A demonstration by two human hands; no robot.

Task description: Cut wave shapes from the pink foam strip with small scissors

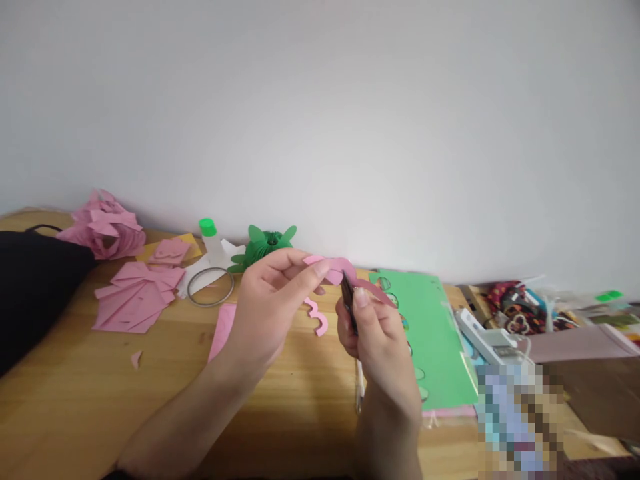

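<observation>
Apparently mid-cut, the left hand [267, 297] pinches pink paper [345, 266] while the right hand [376, 328] grips scissors [347, 288] beside that pinch, calling for steady feeding.

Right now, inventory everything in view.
held paper: 1, pink, left hand
scissors: 1, black, right hand
wavy cutout: 1, pink, centre
flat paper: 1, pink, centre-left
scrap: 1, pink, left
paper pieces: 2+, pink, left
paper bundle: 1, pink, rear left
backing paper: 1, yellow, left
ring: 1, grey, left
cut paper: 1, white, by ring
glue stick: 1, green-capped white, rear
pleated figure: 1, green, rear
sheet: 1, green, right
unclear item: 1, whitish, by right hand
bag: 1, black, left
power strip: 1, white, right
clutter: uncountable, mixed, far right
table: 1, wooden, below
wall: 1, grey, back
left hand, right hand: 2, bare, centre
</observation>
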